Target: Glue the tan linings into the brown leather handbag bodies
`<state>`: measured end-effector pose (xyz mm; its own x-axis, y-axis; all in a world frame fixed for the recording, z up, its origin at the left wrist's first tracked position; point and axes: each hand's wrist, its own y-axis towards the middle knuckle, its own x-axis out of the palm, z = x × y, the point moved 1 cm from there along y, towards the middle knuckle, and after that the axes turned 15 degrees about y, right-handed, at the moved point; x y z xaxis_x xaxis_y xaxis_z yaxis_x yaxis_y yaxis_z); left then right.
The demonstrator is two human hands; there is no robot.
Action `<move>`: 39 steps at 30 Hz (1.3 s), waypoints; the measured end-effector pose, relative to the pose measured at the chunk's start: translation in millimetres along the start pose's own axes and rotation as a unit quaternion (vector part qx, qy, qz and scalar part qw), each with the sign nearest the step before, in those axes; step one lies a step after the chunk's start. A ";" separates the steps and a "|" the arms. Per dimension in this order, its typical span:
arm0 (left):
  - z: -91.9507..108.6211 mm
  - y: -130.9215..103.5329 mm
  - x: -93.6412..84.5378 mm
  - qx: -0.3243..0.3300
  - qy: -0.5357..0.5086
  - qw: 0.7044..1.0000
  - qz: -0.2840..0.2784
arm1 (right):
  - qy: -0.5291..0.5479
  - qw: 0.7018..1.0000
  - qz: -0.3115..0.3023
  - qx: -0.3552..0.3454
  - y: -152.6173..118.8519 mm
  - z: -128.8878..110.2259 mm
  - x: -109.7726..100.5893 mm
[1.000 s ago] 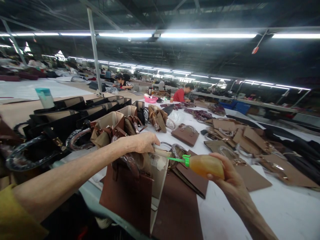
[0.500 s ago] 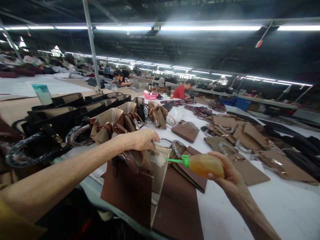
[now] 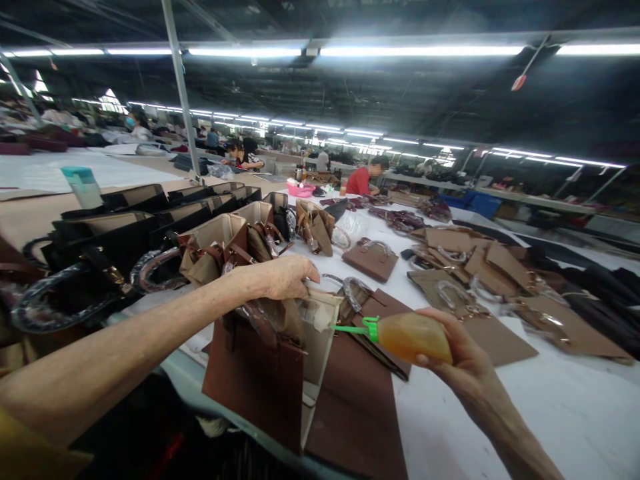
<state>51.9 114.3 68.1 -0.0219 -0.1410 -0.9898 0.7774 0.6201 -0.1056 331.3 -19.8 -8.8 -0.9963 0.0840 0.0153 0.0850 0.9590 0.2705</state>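
A reddish-brown bag (image 3: 253,383) with a beige lining (image 3: 315,360) stands open at the table's near edge. My left hand (image 3: 290,275) is closed over the top of the bag, gripping its upper edge; the fingertips are partly hidden. In my right hand (image 3: 457,343) is a squeeze bottle (image 3: 413,337) of amber liquid, held on its side. Its green nozzle (image 3: 353,329) points left, with the tip at the edge of the lining. Another brown panel (image 3: 355,407) lies just right of the bag.
Black bags (image 3: 105,233) stand in rows at the left, near a teal-lidded cup (image 3: 83,187). Flat taupe bags (image 3: 480,267) lie on the white table (image 3: 575,413) at the right. A person in red (image 3: 359,181) is farther back.
My right hand and the bottle have shifted very slightly, the nozzle tip a little lower along the lining edge. My left hand keeps its hold on the bag.
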 end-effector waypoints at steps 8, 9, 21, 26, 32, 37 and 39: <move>6.6 -3.7 -5.4 -0.008 0.004 1.000 -0.002 | -0.001 0.998 0.054 -0.036 5.8 -3.7 1.1; 7.0 -4.2 -6.0 -0.006 0.007 1.000 -0.003 | 0.001 0.998 0.058 -0.035 5.5 -2.5 0.7; 8.5 -4.9 -6.3 0.000 0.056 0.998 0.004 | 0.022 0.999 0.048 -0.009 -0.4 8.2 -4.4; 8.6 -4.3 -6.5 0.005 0.046 0.999 0.007 | 0.018 0.999 0.039 0.002 -7.9 11.5 0.0; 9.8 -6.0 -6.0 0.003 0.046 0.999 0.010 | -0.025 0.999 0.031 0.010 -20.5 8.1 5.1; 12.1 -6.2 -5.6 -0.008 0.058 0.998 -0.004 | -0.066 0.998 0.025 0.005 -28.6 10.0 6.5; 12.5 -5.8 -5.5 -0.008 0.059 0.998 -0.005 | -0.065 0.998 0.020 0.003 -31.1 14.0 6.4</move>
<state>55.5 101.8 75.3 -0.1049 -0.0567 -0.9929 0.7664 0.6316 -0.1171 322.4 -45.3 -30.6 -0.9827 0.1556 -0.1001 0.1241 0.9557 0.2669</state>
